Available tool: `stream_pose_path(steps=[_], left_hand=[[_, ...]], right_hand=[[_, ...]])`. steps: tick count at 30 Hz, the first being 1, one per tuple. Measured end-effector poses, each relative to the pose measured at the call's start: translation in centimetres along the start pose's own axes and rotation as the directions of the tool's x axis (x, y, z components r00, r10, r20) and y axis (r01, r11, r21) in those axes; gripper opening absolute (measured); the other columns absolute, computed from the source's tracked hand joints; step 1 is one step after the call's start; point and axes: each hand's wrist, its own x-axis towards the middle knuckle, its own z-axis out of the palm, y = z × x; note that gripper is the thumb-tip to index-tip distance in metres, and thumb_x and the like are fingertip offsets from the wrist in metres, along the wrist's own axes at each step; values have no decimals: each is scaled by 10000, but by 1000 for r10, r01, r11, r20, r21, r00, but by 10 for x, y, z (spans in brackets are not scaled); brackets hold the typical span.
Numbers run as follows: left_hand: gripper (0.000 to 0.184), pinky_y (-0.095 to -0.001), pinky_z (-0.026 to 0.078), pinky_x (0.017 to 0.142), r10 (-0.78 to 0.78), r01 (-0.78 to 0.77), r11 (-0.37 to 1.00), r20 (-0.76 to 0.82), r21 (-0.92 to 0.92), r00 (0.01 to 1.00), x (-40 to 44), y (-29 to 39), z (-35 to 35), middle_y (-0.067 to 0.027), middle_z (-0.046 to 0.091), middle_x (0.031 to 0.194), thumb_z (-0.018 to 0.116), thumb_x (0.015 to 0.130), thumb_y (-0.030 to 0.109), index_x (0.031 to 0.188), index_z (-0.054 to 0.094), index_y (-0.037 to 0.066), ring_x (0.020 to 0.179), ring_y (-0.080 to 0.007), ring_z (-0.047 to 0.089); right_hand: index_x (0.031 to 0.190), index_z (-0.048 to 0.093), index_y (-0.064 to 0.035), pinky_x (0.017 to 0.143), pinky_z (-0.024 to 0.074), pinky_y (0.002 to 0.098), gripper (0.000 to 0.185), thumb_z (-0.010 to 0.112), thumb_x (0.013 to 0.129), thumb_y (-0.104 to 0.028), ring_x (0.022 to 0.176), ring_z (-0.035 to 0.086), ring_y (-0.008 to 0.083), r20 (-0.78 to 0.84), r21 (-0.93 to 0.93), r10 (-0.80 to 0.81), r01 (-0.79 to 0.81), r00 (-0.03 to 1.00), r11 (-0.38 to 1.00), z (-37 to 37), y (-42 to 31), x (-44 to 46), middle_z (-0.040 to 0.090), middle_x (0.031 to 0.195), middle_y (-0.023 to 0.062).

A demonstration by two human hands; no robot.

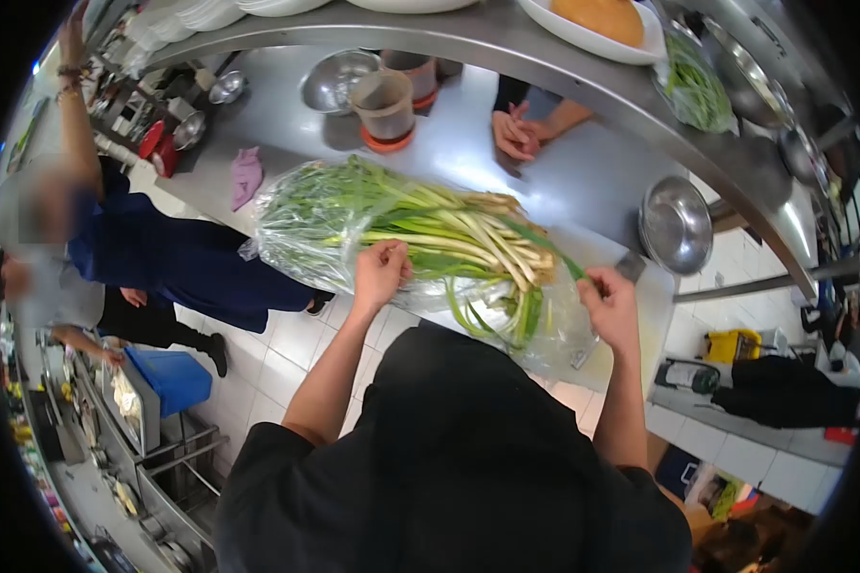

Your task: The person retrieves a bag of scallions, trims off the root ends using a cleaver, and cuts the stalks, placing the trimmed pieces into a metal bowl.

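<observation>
A large bundle of green onions lies on the steel table, its leafy end inside a clear plastic bag and its pale root ends to the right. Over the near edge of the bundle, my left hand is closed with fingertips pinched together; what they hold, if anything, I cannot make out. To the right of the roots, my right hand pinches the end of a long green onion leaf, which stretches back toward the bundle. Several loose green leaves lie bent in front of the roots.
Behind the bundle stand a brownish plastic container and a metal bowl. Another person's hands rest across the table. A steel bowl sits at the right; a pink cloth lies left. An overhead shelf carries dishes.
</observation>
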Motion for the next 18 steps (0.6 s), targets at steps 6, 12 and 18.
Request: stream_pose_path(steps=[6, 12, 18], left_hand=[[194, -289, 531, 621, 243, -253, 959, 85, 126, 966, 7, 1, 32, -75, 723, 799, 667, 990, 128, 1091, 709, -32, 684, -146, 684], [288, -436, 494, 893, 650, -754, 339, 440, 562, 620, 22, 10, 78, -106, 705, 1117, 655, 887, 67, 1168, 714, 49, 1039, -304, 654], [381, -535, 417, 1026, 607, -664, -115, 581, 739, 542, 84, 17, 90, -85, 657, 1275, 608, 826, 27, 1190, 695, 98, 1208, -304, 595]], right_hand=[[1149, 648, 10, 556, 471, 254, 189, 656, 999, -104, 660, 615, 102, -122, 493, 220, -133, 968, 860, -12, -21, -7, 668, 881, 38], [1210, 629, -18, 459, 429, 247, 229, 631, 1029, -157, 593, 599, 100, 91, 357, 358, -366, 929, 859, 35, 21, -17, 659, 865, 47], [1216, 658, -18, 592, 482, 290, 260, 640, 1012, -178, 621, 594, 120, -17, 216, 333, -321, 943, 922, 37, 22, -29, 647, 832, 59]])
